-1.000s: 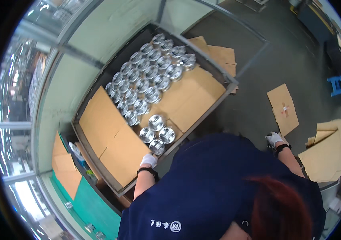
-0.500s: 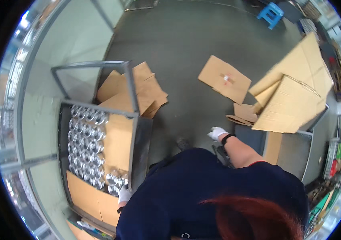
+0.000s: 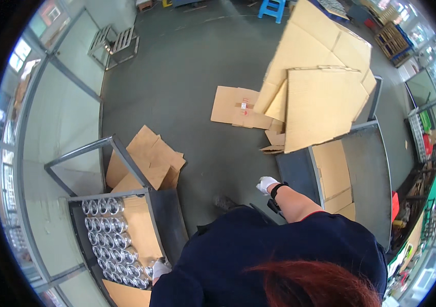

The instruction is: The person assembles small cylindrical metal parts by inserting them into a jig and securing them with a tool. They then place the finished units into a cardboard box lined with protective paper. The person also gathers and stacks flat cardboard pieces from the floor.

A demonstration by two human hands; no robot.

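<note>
My left hand [image 3: 161,268], in a white glove, is at the right side of a grey metal-framed bin [image 3: 150,217] on the left. Several shiny round hollow metal parts [image 3: 106,225] stand there in rows on cardboard, and a few of them lie right beside the hand. Its fingers are mostly hidden, so I cannot see whether it grips one. Ahead of my body, over the floor, my gloved right hand [image 3: 266,185] is held with curled fingers, and nothing shows in them. A black band [image 3: 278,190] circles that wrist.
Large cardboard sheets [image 3: 325,97] lean over a second grey bin [image 3: 374,189] on the right. A flat cardboard piece [image 3: 236,105] and a folded pile [image 3: 143,158] rest on the floor. Farther off are a blue stool [image 3: 271,9] and a metal rack [image 3: 120,43].
The view has swung to the right, showing more of the right-hand bin and its cardboard lining. Both hands stay in about the same places beside my body.
</note>
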